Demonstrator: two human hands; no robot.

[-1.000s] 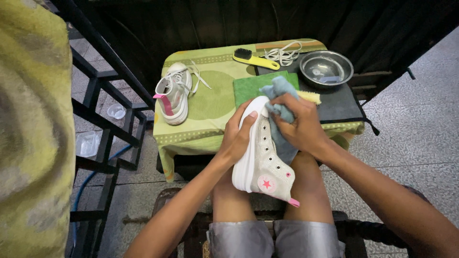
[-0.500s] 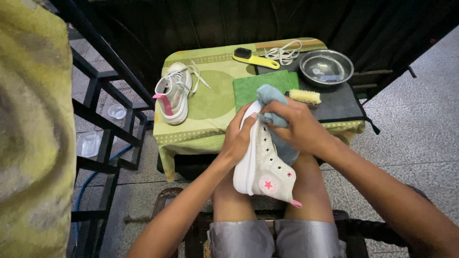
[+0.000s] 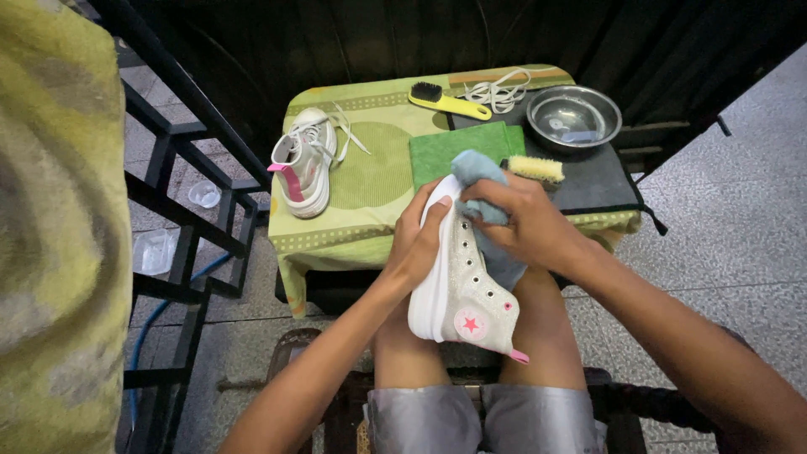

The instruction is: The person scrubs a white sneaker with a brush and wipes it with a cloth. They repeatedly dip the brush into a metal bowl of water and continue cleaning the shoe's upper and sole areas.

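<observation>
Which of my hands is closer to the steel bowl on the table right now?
Right. The right hand, pressing a blue cloth on the white shoe, lies below and left of the steel bowl. The left hand holds the shoe's sole side, farther left.

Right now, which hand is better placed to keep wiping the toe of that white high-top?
Right. The right hand already grips the blue cloth pressed against the toe of the white high-top. The left hand is wrapped around the sole side, steadying the shoe on the lap, so it looks committed to holding.

Matt canvas sneaker [image 3: 467, 290], soft cloth rag [image 3: 477, 168], shiny metal bowl [image 3: 573, 115]
</observation>
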